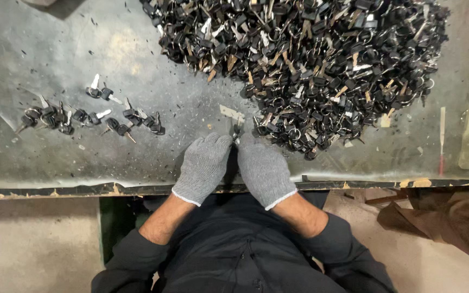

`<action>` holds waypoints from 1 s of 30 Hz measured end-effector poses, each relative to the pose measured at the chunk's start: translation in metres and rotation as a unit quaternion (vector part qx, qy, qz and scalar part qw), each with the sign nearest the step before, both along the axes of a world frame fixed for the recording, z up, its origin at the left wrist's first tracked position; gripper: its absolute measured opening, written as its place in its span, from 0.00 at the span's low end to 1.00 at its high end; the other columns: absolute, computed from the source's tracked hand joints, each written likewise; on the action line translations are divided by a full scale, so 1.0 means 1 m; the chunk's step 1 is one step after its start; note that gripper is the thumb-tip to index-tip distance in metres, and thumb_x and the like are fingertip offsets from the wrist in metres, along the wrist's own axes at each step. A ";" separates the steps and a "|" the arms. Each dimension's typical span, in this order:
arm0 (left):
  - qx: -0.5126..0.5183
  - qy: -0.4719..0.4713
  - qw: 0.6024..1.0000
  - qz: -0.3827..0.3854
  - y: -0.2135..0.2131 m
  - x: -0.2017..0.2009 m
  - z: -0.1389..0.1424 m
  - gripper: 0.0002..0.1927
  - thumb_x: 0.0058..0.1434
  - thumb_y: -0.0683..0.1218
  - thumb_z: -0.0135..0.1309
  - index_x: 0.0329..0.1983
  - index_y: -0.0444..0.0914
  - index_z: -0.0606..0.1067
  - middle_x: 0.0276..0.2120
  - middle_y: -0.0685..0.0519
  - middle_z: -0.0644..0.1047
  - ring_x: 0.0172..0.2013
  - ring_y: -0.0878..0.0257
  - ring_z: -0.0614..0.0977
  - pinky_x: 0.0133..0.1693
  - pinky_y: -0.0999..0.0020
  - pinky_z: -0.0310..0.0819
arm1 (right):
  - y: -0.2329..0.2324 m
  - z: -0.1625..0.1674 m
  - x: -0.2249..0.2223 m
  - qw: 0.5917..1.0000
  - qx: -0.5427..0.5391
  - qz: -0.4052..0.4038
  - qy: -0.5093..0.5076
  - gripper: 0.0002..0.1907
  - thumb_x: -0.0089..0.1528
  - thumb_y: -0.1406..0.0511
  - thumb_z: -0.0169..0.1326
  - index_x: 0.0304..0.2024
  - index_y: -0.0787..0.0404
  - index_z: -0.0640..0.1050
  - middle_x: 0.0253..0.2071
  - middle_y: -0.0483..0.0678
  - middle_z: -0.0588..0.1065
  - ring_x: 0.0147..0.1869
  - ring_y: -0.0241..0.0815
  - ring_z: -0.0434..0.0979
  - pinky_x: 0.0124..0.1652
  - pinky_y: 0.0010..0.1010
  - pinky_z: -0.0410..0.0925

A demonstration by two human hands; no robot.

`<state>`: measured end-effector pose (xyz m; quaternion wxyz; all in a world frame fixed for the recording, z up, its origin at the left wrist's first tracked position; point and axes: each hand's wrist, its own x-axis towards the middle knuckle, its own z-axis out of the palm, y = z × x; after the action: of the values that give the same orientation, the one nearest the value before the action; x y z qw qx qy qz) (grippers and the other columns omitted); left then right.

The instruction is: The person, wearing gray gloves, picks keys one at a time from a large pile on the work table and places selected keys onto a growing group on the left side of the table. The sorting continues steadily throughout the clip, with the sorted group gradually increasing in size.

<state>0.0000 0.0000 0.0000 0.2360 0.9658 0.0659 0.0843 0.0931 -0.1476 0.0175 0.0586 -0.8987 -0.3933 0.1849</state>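
A view from above of a person seated at a worn grey metal tabletop (39, 157), both hands in grey knit gloves; the left hand (203, 165) and the right hand (263, 169) rest side by side at the middle of the near edge, knuckles up, their fingertips meeting over a small black-headed key on a ring (236, 132); the fingers of both hands are curled narrow and pinched together on this key, though how each finger grips it is hidden by the gloves; just beyond the fingertips lies a flat pale metal strip (231, 113) on the bare surface.

A large heap of black-headed keys with rings (305, 59) fills the far right part of the tabletop, its near fringe reaching almost to the right hand; silver and brass blades stick out of the mass here and there.

Toward the left edge, well apart from the hands, a short row of sorted key bunches (90, 116) lies spread in a loose line; small dark specks are scattered over the surface.

Near the right edge a thin stick with a red tip (442, 138) lies pointing to the near edge; dark sleeves cover the forearms below the gloves.
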 end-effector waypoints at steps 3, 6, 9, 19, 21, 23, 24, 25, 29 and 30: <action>-0.013 -0.070 0.997 0.003 0.002 0.000 0.009 0.16 0.58 0.40 0.56 0.51 0.37 0.76 0.38 0.46 0.77 0.38 0.49 0.80 0.40 0.55 0.74 | 0.003 0.035 0.019 0.979 -0.071 -0.052 0.183 0.27 0.69 0.59 0.47 0.66 0.64 0.60 0.30 0.57 0.79 0.30 0.55 0.83 0.29 0.48 0.77; 0.001 -0.066 0.998 0.012 0.001 0.000 0.009 0.18 0.56 0.39 0.56 0.51 0.37 0.76 0.39 0.46 0.78 0.37 0.49 0.81 0.39 0.56 0.74 | 0.004 0.047 0.020 0.986 0.024 -0.036 0.162 0.27 0.65 0.61 0.49 0.64 0.65 0.62 0.28 0.59 0.77 0.30 0.57 0.83 0.30 0.47 0.76; 0.015 -0.037 0.999 0.021 -0.002 0.002 0.005 0.12 0.62 0.41 0.58 0.48 0.38 0.76 0.37 0.47 0.77 0.37 0.48 0.80 0.39 0.54 0.74 | 0.011 0.035 0.007 0.998 0.049 -0.028 0.024 0.12 0.68 0.62 0.50 0.48 0.63 0.70 0.32 0.57 0.79 0.37 0.56 0.83 0.35 0.47 0.76; -0.039 -0.072 0.996 0.038 -0.003 -0.002 0.011 0.19 0.55 0.38 0.56 0.51 0.40 0.78 0.34 0.48 0.78 0.32 0.48 0.81 0.35 0.54 0.75 | -0.003 0.025 -0.016 0.989 0.108 0.021 -0.100 0.20 0.63 0.65 0.51 0.56 0.69 0.70 0.33 0.56 0.77 0.26 0.49 0.81 0.21 0.36 0.72; -0.059 -0.089 0.994 0.038 -0.004 0.001 0.010 0.20 0.54 0.36 0.55 0.52 0.39 0.78 0.36 0.48 0.79 0.33 0.49 0.81 0.36 0.53 0.75 | 0.002 0.023 -0.012 0.994 0.078 -0.005 -0.069 0.13 0.66 0.66 0.51 0.52 0.65 0.69 0.37 0.56 0.77 0.30 0.50 0.82 0.25 0.37 0.74; -0.049 -0.119 0.990 0.054 -0.006 -0.001 0.010 0.19 0.56 0.37 0.55 0.52 0.40 0.77 0.38 0.49 0.79 0.35 0.50 0.81 0.37 0.55 0.76 | 0.003 0.024 0.014 0.995 0.042 0.036 0.079 0.22 0.68 0.62 0.52 0.59 0.69 0.66 0.34 0.56 0.78 0.32 0.53 0.82 0.30 0.41 0.73; -0.041 -0.134 0.988 0.061 -0.006 -0.003 0.011 0.18 0.56 0.38 0.55 0.52 0.40 0.76 0.39 0.50 0.79 0.36 0.51 0.82 0.38 0.56 0.76 | 0.002 0.026 0.025 0.986 0.026 0.056 0.152 0.27 0.69 0.59 0.53 0.63 0.72 0.64 0.32 0.56 0.79 0.32 0.54 0.81 0.32 0.43 0.73; -0.027 -0.135 0.988 0.070 -0.006 -0.005 0.012 0.18 0.57 0.40 0.57 0.52 0.39 0.76 0.36 0.50 0.79 0.33 0.51 0.81 0.36 0.56 0.75 | -0.001 0.029 0.028 0.984 0.069 0.038 0.162 0.28 0.69 0.59 0.53 0.64 0.71 0.63 0.31 0.56 0.79 0.32 0.56 0.81 0.32 0.45 0.73; 0.081 -0.110 0.987 0.088 -0.013 -0.007 0.013 0.14 0.57 0.43 0.61 0.46 0.40 0.77 0.32 0.49 0.78 0.27 0.51 0.79 0.30 0.56 0.72 | -0.007 0.031 0.016 0.980 0.190 0.031 0.056 0.34 0.63 0.61 0.53 0.67 0.73 0.62 0.30 0.57 0.78 0.31 0.57 0.81 0.29 0.44 0.74; 0.119 -0.095 0.985 0.086 -0.015 -0.007 0.013 0.12 0.56 0.44 0.61 0.43 0.41 0.77 0.31 0.48 0.78 0.26 0.51 0.79 0.29 0.56 0.72 | -0.012 0.030 0.010 0.978 0.205 0.045 -0.006 0.36 0.61 0.62 0.53 0.67 0.76 0.63 0.31 0.57 0.77 0.31 0.56 0.81 0.28 0.42 0.74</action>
<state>-0.0072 -0.0146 0.0129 0.1165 0.9653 0.1158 0.2028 0.1035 -0.1592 0.0473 0.2306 -0.8502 -0.4630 0.0978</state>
